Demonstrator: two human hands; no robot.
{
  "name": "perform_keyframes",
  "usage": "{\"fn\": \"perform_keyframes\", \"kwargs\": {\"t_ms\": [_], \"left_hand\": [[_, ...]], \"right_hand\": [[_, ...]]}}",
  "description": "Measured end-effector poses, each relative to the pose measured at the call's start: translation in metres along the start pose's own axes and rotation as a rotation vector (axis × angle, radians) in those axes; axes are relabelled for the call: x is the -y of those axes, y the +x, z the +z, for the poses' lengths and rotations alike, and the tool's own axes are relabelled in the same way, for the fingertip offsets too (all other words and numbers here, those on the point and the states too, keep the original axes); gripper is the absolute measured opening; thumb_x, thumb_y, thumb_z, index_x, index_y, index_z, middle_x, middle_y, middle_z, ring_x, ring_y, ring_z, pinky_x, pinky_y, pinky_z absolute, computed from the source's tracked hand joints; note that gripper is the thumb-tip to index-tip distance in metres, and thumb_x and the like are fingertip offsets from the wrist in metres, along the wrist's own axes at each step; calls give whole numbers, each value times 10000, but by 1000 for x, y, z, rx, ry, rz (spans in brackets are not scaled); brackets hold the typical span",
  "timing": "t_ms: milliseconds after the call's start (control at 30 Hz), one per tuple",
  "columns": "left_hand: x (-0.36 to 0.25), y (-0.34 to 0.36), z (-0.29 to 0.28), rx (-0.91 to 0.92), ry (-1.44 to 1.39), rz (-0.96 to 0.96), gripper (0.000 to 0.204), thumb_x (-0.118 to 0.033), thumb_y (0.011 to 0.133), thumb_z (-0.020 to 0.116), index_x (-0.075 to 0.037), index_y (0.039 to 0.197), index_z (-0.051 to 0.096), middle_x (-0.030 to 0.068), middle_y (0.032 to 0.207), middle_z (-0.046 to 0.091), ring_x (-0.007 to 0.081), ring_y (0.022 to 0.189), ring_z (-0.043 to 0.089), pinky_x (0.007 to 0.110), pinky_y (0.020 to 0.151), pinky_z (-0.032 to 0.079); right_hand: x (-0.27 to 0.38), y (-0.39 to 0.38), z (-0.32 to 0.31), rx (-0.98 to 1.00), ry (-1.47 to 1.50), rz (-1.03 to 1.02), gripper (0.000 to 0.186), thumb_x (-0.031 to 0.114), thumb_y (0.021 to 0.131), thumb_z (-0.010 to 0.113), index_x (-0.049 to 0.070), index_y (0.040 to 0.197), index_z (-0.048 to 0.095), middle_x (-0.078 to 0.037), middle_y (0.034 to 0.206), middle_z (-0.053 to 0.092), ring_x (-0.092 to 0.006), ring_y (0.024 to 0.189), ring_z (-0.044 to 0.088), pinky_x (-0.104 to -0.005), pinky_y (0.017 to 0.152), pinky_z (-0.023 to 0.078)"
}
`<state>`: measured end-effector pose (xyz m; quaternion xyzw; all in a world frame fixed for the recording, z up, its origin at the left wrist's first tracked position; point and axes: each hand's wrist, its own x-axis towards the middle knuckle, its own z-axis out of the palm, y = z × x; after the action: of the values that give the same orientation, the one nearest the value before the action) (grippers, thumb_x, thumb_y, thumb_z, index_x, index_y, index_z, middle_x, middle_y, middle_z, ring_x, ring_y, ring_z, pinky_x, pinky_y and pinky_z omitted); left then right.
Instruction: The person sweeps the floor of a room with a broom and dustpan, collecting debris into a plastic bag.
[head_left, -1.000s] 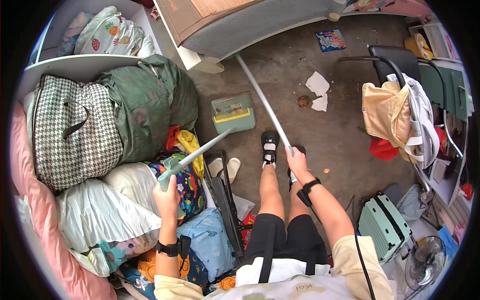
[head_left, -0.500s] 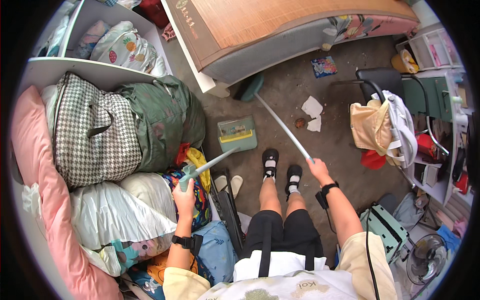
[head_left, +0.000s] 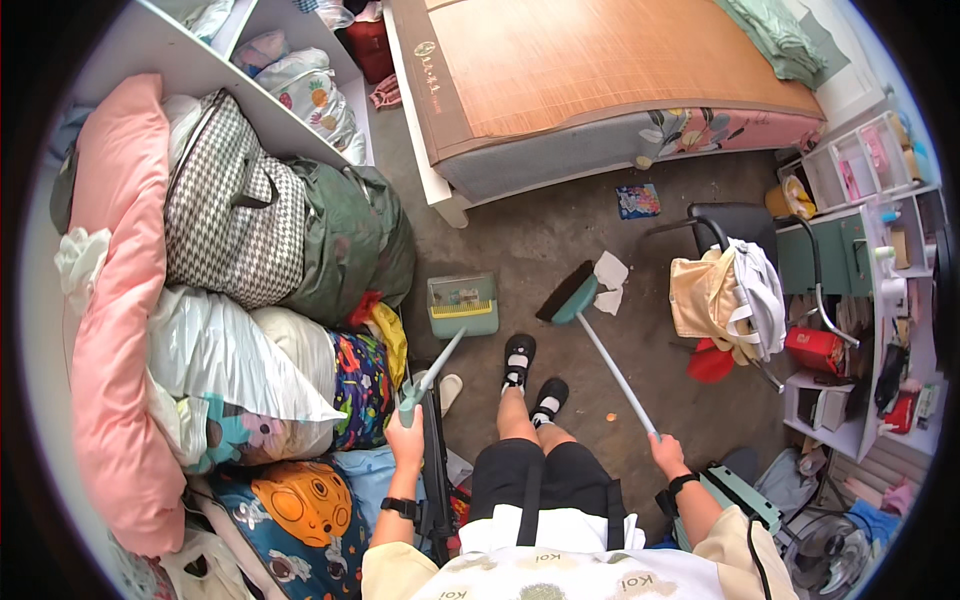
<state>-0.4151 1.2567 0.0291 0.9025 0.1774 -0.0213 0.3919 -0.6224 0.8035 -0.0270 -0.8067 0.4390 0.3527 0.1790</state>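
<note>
My left hand (head_left: 405,440) is wrapped round the handle of a long-handled dustpan (head_left: 476,321). The grey-green pan, with a yellow comb strip, rests on the floor ahead of my feet; small debris seems to lie inside. My right hand (head_left: 668,455) grips the pale pole of a broom (head_left: 574,300). Its green head with dark bristles stands on the floor to the right of the dustpan, apart from it. Torn white paper (head_left: 611,270) lies right beside the broom head, on its far right side. A small orange bit (head_left: 611,417) lies near the pole.
A bed (head_left: 560,160) stands ahead, with a colourful flat packet (head_left: 638,201) before it. At right are a chair (head_left: 722,225) hung with clothes and bags, shelves (head_left: 880,400) and a fan (head_left: 832,550). Stuffed bags (head_left: 235,210) and a pink quilt (head_left: 120,330) crowd the left.
The broom head has come from the bed's corner toward me and right, up to the white paper. The whole view has shifted. My left hand still holds the dustpan.
</note>
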Motion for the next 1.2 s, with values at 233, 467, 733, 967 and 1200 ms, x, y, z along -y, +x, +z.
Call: {"fn": "perform_keyframes", "kwargs": {"t_ms": [233, 467, 733, 967, 1200], "left_hand": [[4, -54, -23, 45, 56, -23, 231, -209, 739, 640, 1, 719, 545, 143, 565, 534, 255, 498, 525, 345, 490, 400], [12, -61, -35, 189, 76, -8, 244, -232, 737, 638, -11, 716, 536, 167, 570, 552, 341, 563, 568, 376, 481, 424], [17, -56, -13, 290, 108, -24, 278, -302, 747, 606, -32, 756, 544, 213, 617, 551, 388, 619, 548, 446, 518, 437], [1, -26, -7, 295, 36, 16, 236, -223, 737, 620, -11, 714, 517, 227, 598, 523, 400, 622, 529, 418, 496, 430], [16, -1, -23, 313, 30, 54, 221, -211, 740, 616, 2, 789, 579, 188, 613, 561, 333, 583, 572, 358, 511, 436]], "right_hand": [[-7, -33, -48, -155, -234, -180, 396, 408, 809, 485, 27, 851, 585, -214, 755, 592, -380, 729, 572, -456, 656, 457], [106, 5, -62, -274, -279, -541, 367, 405, 795, 509, 44, 771, 570, -183, 690, 587, -356, 666, 575, -447, 589, 464], [257, 12, -26, -88, -247, -602, 404, 424, 790, 504, 35, 810, 611, -196, 782, 601, -357, 758, 577, -435, 677, 460], [338, 29, 41, 20, -163, -524, 430, 426, 800, 483, 29, 930, 583, -212, 895, 592, -360, 877, 559, -442, 758, 442], [315, 70, 73, 303, 58, -344, 477, 434, 790, 487, 16, 1009, 560, -214, 1013, 564, -347, 973, 531, -423, 825, 418]]}}
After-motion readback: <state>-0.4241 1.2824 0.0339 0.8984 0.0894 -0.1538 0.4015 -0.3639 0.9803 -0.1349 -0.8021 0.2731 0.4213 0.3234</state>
